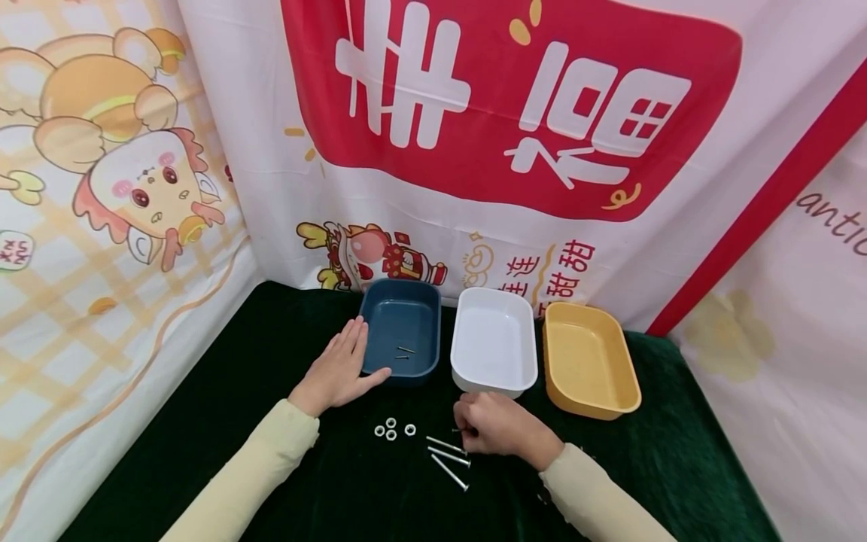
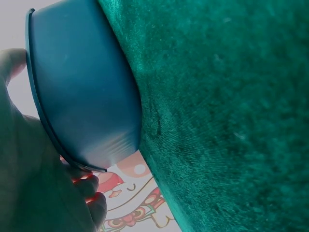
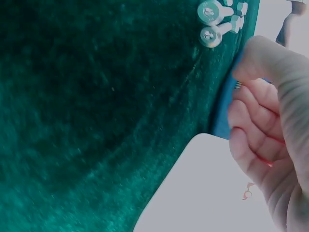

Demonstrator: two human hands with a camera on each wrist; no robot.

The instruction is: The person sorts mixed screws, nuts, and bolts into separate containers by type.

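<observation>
My left hand (image 1: 336, 373) rests with its fingers straight along the left rim of the blue tray (image 1: 421, 316), thumb at the tray's near corner. Two small thin screws (image 1: 406, 349) lie inside that tray. My right hand (image 1: 497, 427), in front of the white tray (image 1: 494, 380), pinches a small screw (image 3: 238, 86) between thumb and curled fingers; only its threaded end shows in the right wrist view. Just left of this hand, three long silver bolts (image 1: 450, 473) lie on the dark green cloth. Several silver hex nuts (image 1: 409, 430) lie further left, between the two hands.
A yellow tray (image 1: 589, 361) stands right of the white one, ending the row of three along the back of the green cloth (image 1: 379, 497). Printed fabric hangs behind the trays (image 1: 420, 188) and on both sides.
</observation>
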